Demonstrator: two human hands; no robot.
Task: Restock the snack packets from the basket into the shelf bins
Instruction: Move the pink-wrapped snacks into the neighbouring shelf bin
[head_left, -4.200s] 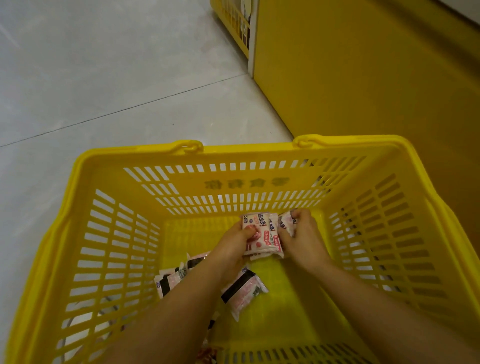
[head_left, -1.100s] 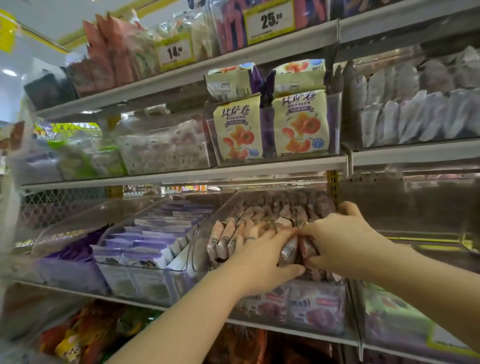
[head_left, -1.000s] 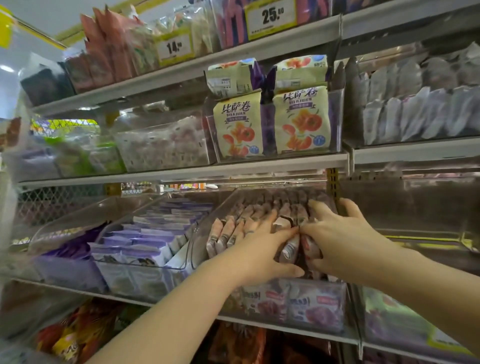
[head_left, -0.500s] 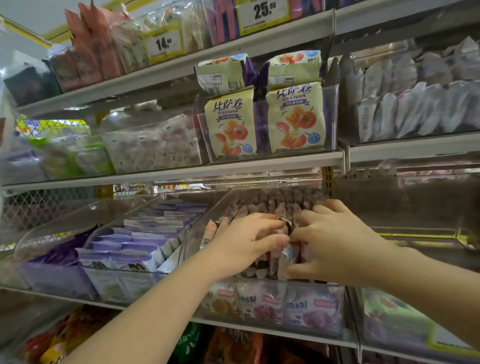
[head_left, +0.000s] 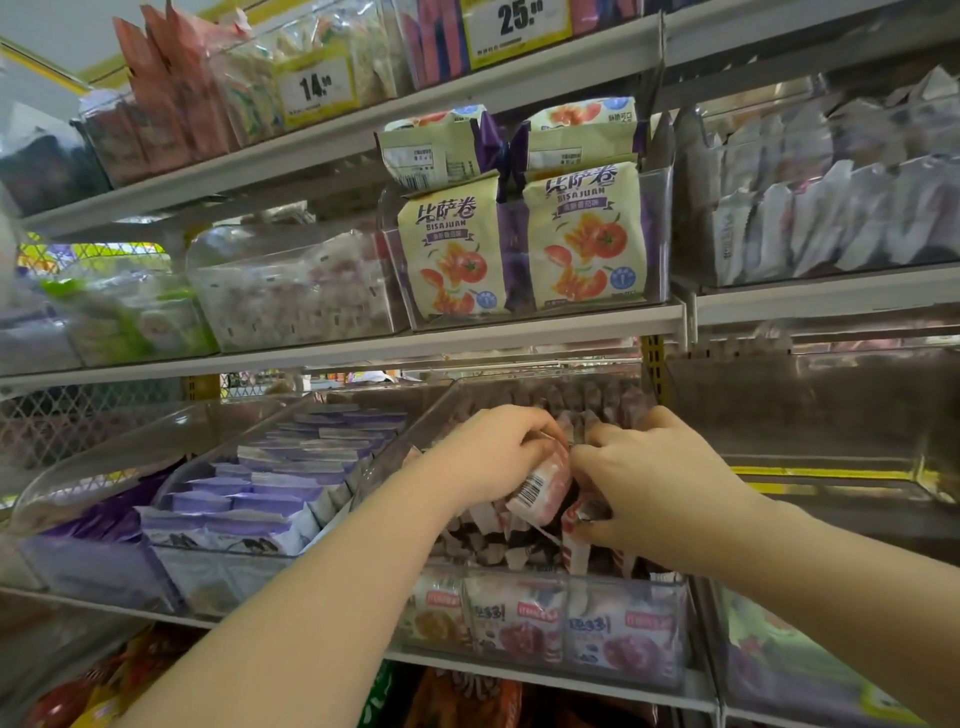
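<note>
Since half a sec ago L hand (head_left: 493, 452) has closed round a pink snack packet (head_left: 540, 486) & tipped it barcode side out; before, its fingers lay flatter over the row. Far left on the mid shelf: clear bin w/ purple packs (head_left: 270, 493), stacked in rows. Next right is the shelf bin (head_left: 545, 618), w/ pink & purple packs showing through its clear front wall. On the shelf above it, two tomato-print bags (head_left: 452, 254) stand upright in a clear box. L hand is over the shelf bin, fingers curled round the snack packet, which sits tilted above the packet row (head_left: 493, 540) standing in the bin. R hand (head_left: 660, 478) is just beside it, fingers bent into the row tops, thumb pinching a red-white pack edge low down. Right of both hands: another clear bin (head_left: 810, 415), contents can't tell.
</note>
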